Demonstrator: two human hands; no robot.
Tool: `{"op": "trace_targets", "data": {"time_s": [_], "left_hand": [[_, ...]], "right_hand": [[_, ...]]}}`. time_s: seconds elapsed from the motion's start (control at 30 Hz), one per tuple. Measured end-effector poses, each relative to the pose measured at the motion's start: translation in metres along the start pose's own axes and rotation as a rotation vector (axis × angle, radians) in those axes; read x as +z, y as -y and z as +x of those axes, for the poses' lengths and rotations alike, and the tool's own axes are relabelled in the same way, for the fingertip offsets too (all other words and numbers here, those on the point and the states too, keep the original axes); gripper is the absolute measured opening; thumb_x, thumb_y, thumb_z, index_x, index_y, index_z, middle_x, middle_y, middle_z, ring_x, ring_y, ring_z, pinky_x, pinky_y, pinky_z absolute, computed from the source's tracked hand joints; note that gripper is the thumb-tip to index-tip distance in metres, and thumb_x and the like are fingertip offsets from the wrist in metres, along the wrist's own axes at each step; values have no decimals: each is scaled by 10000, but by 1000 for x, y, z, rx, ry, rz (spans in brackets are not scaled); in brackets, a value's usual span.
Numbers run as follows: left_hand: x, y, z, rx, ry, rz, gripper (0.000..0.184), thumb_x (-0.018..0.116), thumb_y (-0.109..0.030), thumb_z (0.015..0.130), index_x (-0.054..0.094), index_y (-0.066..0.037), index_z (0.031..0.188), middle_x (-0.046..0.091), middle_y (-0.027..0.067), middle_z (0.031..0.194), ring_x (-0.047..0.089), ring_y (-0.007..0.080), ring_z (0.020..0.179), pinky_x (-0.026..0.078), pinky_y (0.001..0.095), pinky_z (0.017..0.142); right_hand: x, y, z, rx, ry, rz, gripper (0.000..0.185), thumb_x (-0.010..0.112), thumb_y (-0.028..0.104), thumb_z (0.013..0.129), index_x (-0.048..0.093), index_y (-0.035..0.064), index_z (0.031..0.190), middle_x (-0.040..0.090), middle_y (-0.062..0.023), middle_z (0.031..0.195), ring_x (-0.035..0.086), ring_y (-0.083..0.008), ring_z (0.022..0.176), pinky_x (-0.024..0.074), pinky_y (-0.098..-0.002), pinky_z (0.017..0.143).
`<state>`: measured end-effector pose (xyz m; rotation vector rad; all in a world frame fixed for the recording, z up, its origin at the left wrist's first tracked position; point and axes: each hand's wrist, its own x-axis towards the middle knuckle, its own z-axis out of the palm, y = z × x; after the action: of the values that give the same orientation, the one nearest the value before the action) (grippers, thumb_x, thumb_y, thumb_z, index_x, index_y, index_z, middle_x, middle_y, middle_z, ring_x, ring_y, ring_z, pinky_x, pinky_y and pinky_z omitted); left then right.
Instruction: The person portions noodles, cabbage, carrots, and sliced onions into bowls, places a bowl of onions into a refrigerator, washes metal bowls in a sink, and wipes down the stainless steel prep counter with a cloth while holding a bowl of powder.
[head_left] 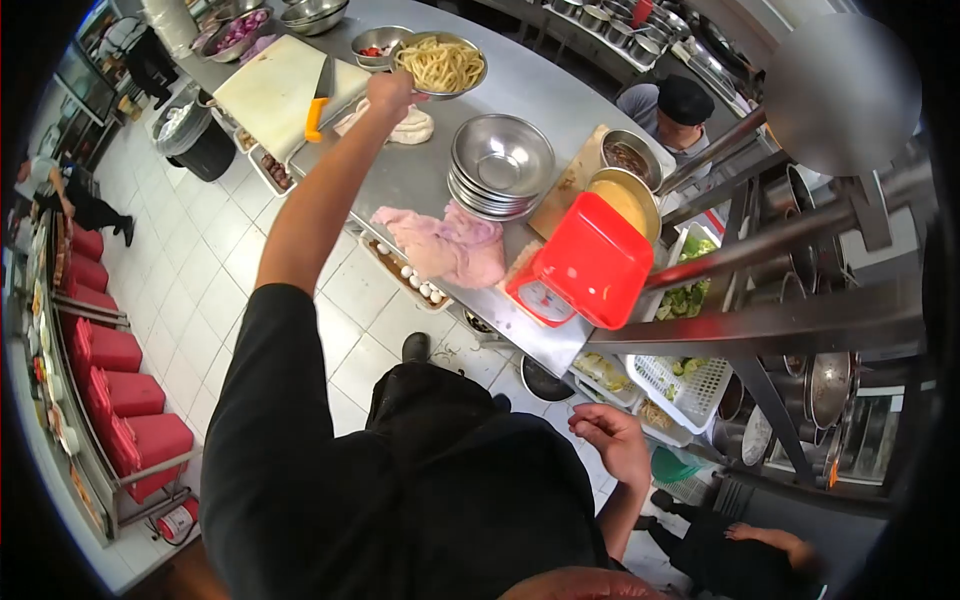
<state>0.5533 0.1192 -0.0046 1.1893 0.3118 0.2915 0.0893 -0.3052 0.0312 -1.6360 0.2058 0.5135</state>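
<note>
My left hand reaches far out over the steel counter, its fingers closed on the near rim of a metal bowl. The bowl holds pale yellow strips that look like fries. Close by on the counter are a folded cloth, a white cutting board and a knife with an orange handle. Low in front of my body, my right hand hangs in the air off the counter's end, fingers curled in, nothing visible in it.
Stacked metal bowls, a pink cloth and a red scale stand on the counter. Metal shelf bars jut in at right. A co-worker is across the counter; others are at left and lower right. Egg tray below.
</note>
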Motion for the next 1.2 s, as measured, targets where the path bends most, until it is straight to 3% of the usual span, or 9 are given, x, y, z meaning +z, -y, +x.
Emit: {"op": "trace_targets", "data": {"time_s": [0.2,0.4,0.47,0.63,0.77,0.87,1.0,1.03,1.2], "left_hand": [[19,73,35,-199,12,-85,344,444,81,805,459,178,1135,564,266,1123,641,390,947,611,483,746],[15,117,21,-303,56,29,388,654,-322,896,540,34,1000,594,131,841,592,220,644,563,372,629],[28,85,-14,-35,162,385,469,670,-414,869,620,42,970,610,84,752,590,206,601,523,318,612],[37,65,-39,559,464,1043,397,730,-379,770,708,-4,900,693,202,854,678,300,823,507,400,784],[33,58,-38,649,493,1281,323,743,-283,709,715,-42,922,685,186,837,653,384,817,510,421,740],[38,48,-41,436,588,1366,360,720,-366,755,718,-38,902,688,191,829,658,395,807,509,442,734],[38,55,-32,464,286,1274,612,599,-591,825,714,8,870,685,222,797,675,381,820,507,455,760],[40,52,-21,258,214,1386,685,586,-609,820,689,65,885,679,251,836,679,365,850,508,455,773],[8,92,18,154,-75,1068,674,585,-605,815,682,60,866,681,225,751,678,380,787,507,455,786]], "right_hand": [[73,-4,14,150,-138,125,219,637,4,890,625,-46,1103,673,-83,937,625,-137,877,518,-270,818],[86,-30,41,133,-246,-20,147,647,37,880,679,-29,1007,680,-50,810,622,-106,760,522,-258,724],[84,-46,50,181,-269,-48,173,649,79,878,682,-30,1008,687,-58,813,618,-106,741,514,-268,684],[71,-83,62,323,-214,-190,215,645,107,817,707,-25,975,689,-89,749,631,-135,663,516,-285,635],[53,-123,61,400,-219,-254,253,650,140,807,702,-31,986,694,-97,755,640,-150,659,517,-291,627],[34,-145,52,348,-223,-228,268,646,167,814,702,-28,989,696,-102,751,643,-158,655,520,-304,632],[-5,-210,36,151,-86,-442,323,555,287,860,712,11,917,698,-82,737,663,-176,661,524,-327,635],[-14,-220,33,204,-64,-363,302,587,269,851,713,6,925,692,-73,726,654,-162,647,522,-316,627],[-50,-212,16,402,-105,-282,269,631,172,836,687,-44,986,679,-100,728,627,-137,632,508,-280,599]]}}
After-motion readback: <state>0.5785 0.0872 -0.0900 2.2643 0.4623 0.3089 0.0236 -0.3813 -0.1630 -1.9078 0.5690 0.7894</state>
